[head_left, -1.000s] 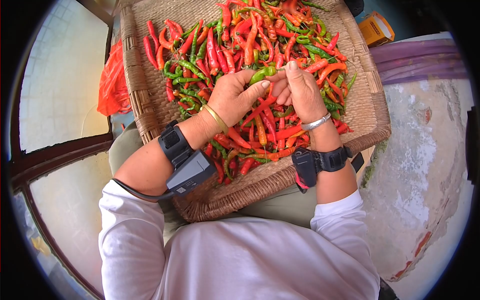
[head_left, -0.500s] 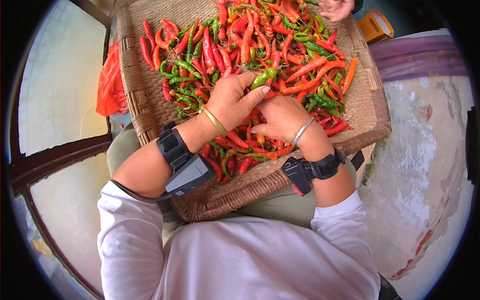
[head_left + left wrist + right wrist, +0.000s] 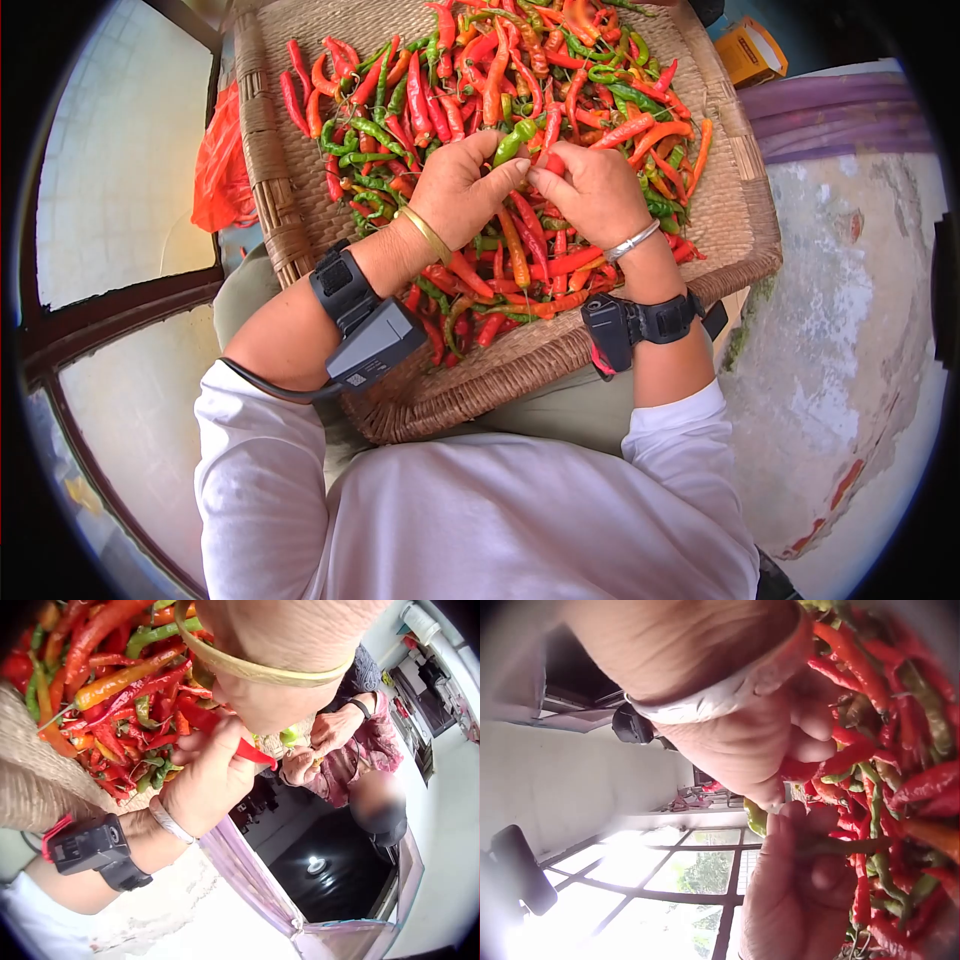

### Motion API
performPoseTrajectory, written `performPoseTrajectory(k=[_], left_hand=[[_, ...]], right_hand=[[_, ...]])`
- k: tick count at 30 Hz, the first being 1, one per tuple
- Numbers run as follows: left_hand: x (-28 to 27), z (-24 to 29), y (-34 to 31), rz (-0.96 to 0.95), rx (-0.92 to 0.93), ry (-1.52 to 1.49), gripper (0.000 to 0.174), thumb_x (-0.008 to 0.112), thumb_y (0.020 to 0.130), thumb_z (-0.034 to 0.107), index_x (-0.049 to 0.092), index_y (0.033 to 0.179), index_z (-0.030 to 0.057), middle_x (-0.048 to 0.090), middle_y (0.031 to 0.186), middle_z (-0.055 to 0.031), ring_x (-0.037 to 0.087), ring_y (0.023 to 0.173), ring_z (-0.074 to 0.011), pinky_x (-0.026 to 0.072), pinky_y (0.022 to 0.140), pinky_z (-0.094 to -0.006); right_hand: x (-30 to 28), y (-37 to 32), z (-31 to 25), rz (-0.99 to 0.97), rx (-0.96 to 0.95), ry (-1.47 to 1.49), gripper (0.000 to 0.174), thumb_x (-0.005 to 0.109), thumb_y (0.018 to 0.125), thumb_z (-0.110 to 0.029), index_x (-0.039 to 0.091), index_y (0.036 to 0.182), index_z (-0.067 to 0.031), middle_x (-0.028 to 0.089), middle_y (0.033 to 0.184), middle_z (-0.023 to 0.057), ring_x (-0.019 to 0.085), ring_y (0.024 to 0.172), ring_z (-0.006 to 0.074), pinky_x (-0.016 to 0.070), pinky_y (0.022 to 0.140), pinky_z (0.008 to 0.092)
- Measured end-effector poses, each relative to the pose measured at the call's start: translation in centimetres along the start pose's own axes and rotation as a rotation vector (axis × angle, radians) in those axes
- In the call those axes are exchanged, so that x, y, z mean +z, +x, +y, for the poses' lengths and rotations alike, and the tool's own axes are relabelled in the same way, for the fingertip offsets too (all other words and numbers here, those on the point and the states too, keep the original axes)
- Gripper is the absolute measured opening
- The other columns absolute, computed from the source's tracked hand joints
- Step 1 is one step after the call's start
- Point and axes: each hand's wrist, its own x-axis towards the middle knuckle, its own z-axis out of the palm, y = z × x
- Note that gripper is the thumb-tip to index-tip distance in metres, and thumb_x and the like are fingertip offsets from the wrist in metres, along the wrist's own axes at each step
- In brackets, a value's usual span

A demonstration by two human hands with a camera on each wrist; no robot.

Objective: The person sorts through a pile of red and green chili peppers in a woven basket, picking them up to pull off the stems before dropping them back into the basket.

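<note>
Over a heap of red and green peppers (image 3: 570,262), the left hand (image 3: 450,192) holds a green pepper (image 3: 512,143) that sticks up past its thumb. Close beside it, the right hand (image 3: 602,200) pinches a red pepper (image 3: 556,163), and the two thumb tips nearly meet. The left wrist view shows the red pepper (image 3: 256,754) poking out of the right hand's curled fingers (image 3: 210,774). From the right wrist, the left hand (image 3: 799,900) is seen below the right hand (image 3: 731,746), with the green pepper (image 3: 756,818) beyond the fingertips.
The woven basket (image 3: 470,405) lies across the person's lap. A red plastic bag (image 3: 222,165) hangs at its left, and an orange box (image 3: 748,52) stands beyond its upper right corner. Another person in a pink patterned top (image 3: 379,742) shows in the left wrist view.
The right hand left the other hand's fingertips, dipped to the heap, and is raised again with a red pepper. Another person's hand at the basket's upper right has gone. The left hand kept its pepper.
</note>
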Motion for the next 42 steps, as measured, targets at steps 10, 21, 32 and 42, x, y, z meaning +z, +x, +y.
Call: performPoseTrajectory(k=[10, 21, 32, 42], left_hand=[[-0.2, 0.3, -0.2, -0.251, -0.341, -0.284, 0.024, 0.049, 0.088, 0.030, 0.057, 0.092, 0.0078, 0.057, 0.075, 0.0034, 0.048, 0.055, -0.0022, 0.0390, 0.047, -0.0160], [-0.6, 0.1, 0.3, -0.150, -0.378, -0.653, 0.024, 0.045, 0.089, 0.026, 0.057, 0.078, 0.0081, 0.055, 0.061, 0.0034, 0.048, 0.049, -0.0034, 0.0360, 0.042, -0.0162], [-0.1, -0.2, 0.4, -0.113, -0.321, -0.530, 0.018, 0.052, 0.087, 0.022, 0.059, 0.086, 0.0065, 0.056, 0.067, 0.0045, 0.046, 0.052, -0.0016, 0.0350, 0.045, -0.0168], [0.0, 0.0, -0.1, -0.238, -0.237, -0.330, 0.019, 0.052, 0.087, 0.025, 0.057, 0.086, 0.0066, 0.055, 0.068, 0.0040, 0.045, 0.052, -0.0018, 0.0383, 0.045, -0.0168]], right_hand=[[0.7, 0.2, -0.9, 0.501, -0.235, 0.339, 0.015, 0.062, 0.075, -0.018, 0.055, 0.079, -0.0054, 0.058, 0.065, 0.0116, 0.057, 0.057, 0.0293, 0.0452, 0.050, 0.0363], [0.6, 0.1, -1.5, 0.529, -0.463, 0.086, 0.030, 0.062, 0.067, -0.007, 0.054, 0.096, -0.0066, 0.052, 0.074, 0.0080, 0.055, 0.071, 0.0249, 0.0471, 0.060, 0.0336], [0.7, -0.2, -1.4, 0.477, -0.199, 0.496, 0.013, 0.056, 0.078, -0.008, 0.056, 0.089, -0.0013, 0.060, 0.071, 0.0100, 0.059, 0.063, 0.0242, 0.0474, 0.056, 0.0314], [1.5, 0.0, -1.4, 0.264, 0.047, 0.967, 0.014, 0.056, 0.081, -0.009, 0.055, 0.089, 0.0018, 0.061, 0.071, 0.0077, 0.059, 0.058, 0.0110, 0.0466, 0.053, 0.0224]])
